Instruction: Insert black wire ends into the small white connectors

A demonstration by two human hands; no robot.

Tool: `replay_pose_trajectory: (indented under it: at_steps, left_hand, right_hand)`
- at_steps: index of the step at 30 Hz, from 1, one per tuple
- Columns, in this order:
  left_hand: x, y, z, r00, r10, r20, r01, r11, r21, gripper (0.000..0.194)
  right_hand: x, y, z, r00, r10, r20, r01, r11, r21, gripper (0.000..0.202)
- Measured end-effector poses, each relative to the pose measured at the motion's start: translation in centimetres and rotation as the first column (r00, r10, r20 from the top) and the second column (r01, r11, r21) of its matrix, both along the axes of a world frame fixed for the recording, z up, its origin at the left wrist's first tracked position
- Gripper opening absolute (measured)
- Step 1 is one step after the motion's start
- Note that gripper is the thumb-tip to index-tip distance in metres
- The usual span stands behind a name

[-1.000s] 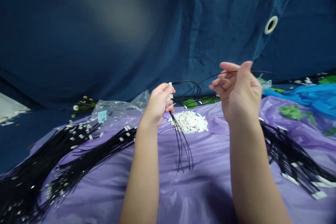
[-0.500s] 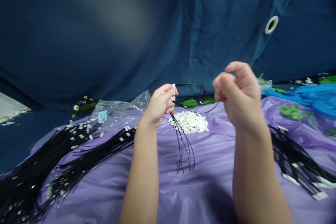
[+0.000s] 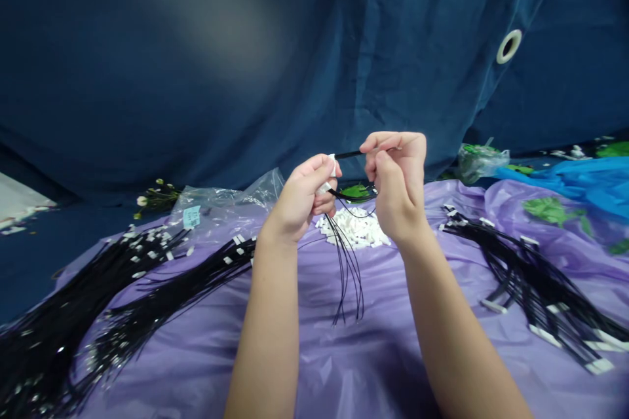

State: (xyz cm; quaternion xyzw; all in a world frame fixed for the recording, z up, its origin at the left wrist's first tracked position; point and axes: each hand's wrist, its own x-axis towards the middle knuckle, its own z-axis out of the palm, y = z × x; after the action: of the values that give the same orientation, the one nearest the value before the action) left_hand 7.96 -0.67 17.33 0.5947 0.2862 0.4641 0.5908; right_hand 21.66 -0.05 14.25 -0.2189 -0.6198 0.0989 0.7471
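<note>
My left hand (image 3: 299, 203) pinches a white connector (image 3: 333, 165) between thumb and fingers. Another white connector (image 3: 324, 188) shows just below the thumb. Black wires (image 3: 346, 155) run from the upper connector to my right hand (image 3: 400, 186), whose fingers are closed round them. More wires loop between the two hands. Loose ends of thin black wire (image 3: 346, 275) hang beneath my left hand. Behind and below the hands lies a pile of small white connectors (image 3: 356, 230), partly covered by my right hand.
Purple sheeting (image 3: 354, 366) covers the table. Bundles of black wires (image 3: 167, 288) lie at left, with another wire bundle (image 3: 531, 268) at right. A clear plastic bag (image 3: 230, 203) sits at back left. Blue plastic (image 3: 574, 180) lies at far right, before a dark blue curtain (image 3: 295, 65).
My right hand has moved left and slightly down, close to my left hand, and now closes on the wires. My left hand has barely shifted. More of the right wire bundle is visible.
</note>
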Motion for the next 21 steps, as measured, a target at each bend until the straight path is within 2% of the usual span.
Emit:
replay_pose_trajectory:
  at_steps: [3,6,9,12,15,21]
  left_hand:
    - [0.3,-0.1,0.0,1.000,-0.009,0.024,0.009,1.000,0.002,0.020]
    - [0.6,-0.2,-0.1,0.999,0.002,0.035,-0.002,1.000,0.025,0.020]
    - [0.7,-0.2,-0.1,0.999,0.008,0.036,-0.010,0.999,0.047,0.019]
    - [0.6,-0.2,-0.1,0.999,0.009,0.040,-0.011,0.999,0.049,0.021]
    - [0.5,-0.2,0.0,0.999,0.006,0.044,-0.008,0.999,0.044,0.021]
    - [0.5,-0.3,0.1,0.999,0.018,0.033,-0.020,0.999,0.042,0.020]
  right_hand:
    - [0.0,-0.1,0.3,0.994,-0.112,-0.007,0.112,0.993,0.036,0.004]
    - [0.5,-0.9,0.9,0.960,-0.255,0.111,0.248,0.966,0.078,0.006]
    - [0.9,-2.0,1.5,0.879,-0.413,0.239,0.390,0.910,0.139,0.011]
    - [1.0,-2.8,2.0,0.804,-0.537,0.255,0.508,0.844,0.174,0.014]
    - [0.9,-3.2,2.2,0.771,-0.569,0.284,0.550,0.821,0.153,0.017]
    - [0.9,-3.1,2.0,0.763,-0.569,0.308,0.560,0.819,0.125,0.017]
